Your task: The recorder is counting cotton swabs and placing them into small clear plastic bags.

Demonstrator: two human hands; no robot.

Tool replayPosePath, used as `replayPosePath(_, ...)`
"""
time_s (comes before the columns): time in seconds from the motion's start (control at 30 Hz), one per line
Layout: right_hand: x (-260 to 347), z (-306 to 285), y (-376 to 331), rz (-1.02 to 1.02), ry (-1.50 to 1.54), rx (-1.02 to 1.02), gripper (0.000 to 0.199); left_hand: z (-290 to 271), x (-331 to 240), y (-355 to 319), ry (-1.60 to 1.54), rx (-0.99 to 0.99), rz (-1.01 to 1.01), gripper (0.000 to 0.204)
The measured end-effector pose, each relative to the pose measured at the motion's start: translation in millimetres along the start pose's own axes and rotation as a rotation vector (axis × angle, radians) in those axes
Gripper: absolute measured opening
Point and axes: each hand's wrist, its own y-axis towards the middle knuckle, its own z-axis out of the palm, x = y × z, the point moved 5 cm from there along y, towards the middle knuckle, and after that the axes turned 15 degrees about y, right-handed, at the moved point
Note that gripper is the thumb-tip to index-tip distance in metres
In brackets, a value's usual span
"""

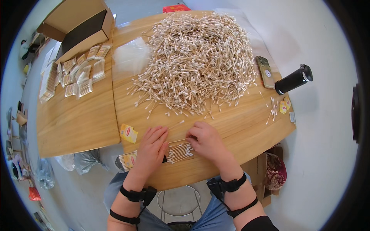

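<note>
A row of cotton swabs point(180, 153) lies side by side on the table between my hands. My left hand point(152, 144) rests on the table at the row's left end, its fingers stretched out. A single cotton swab point(176, 125) sticks out beyond its fingertips. My right hand point(205, 140) is closed in a pinch at the top right of the row, on the tip of a cotton swab point(178, 141). Beside my left wrist is a packed bundle of swabs point(126, 161) with a yellow card. Small yellow cards point(128, 133) lie left of my left hand.
A large heap of loose swabs point(200, 61) fills the table's far middle. Clear plastic bags point(132, 56), filled swab packs point(83, 75) and an open cardboard box point(86, 32) are at left. A phone point(265, 72), black bottle point(295, 79) and a few swabs point(274, 107) lie right.
</note>
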Motion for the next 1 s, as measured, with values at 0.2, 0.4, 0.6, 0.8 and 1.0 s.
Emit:
replayPosePath(0.2, -4.0, -6.5, -3.0, 0.15, 0.229, -0.168, 0.006, -6.9, -3.2, -8.2, -0.076, 0.104, 0.12, 0.025)
replayPosePath(0.4, -2.8, 10.2, -10.0, 0.206, 0.487, -0.238, 0.024, 6.6, -11.5, -11.7, -0.438, 0.009, -0.126, 0.027)
replayPosePath(0.6, 4.9, 39.5, -15.5, 0.157, 0.751, -0.137, 0.037, 24.3, -12.2, -15.2, -0.913, -0.094, -0.424, 0.041)
replayPosePath(0.8, 5.0, 44.3, -15.5, 0.152, 0.877, -0.181, 0.04, 31.2, -13.6, -8.6, -1.076, -0.262, -0.312, 0.052)
replayPosePath(1.0, -5.2, 36.9, -19.8, 0.185, 0.971, -0.19, 0.05, 30.1, -12.3, -16.8, -0.987, -0.162, -0.367, 0.053)
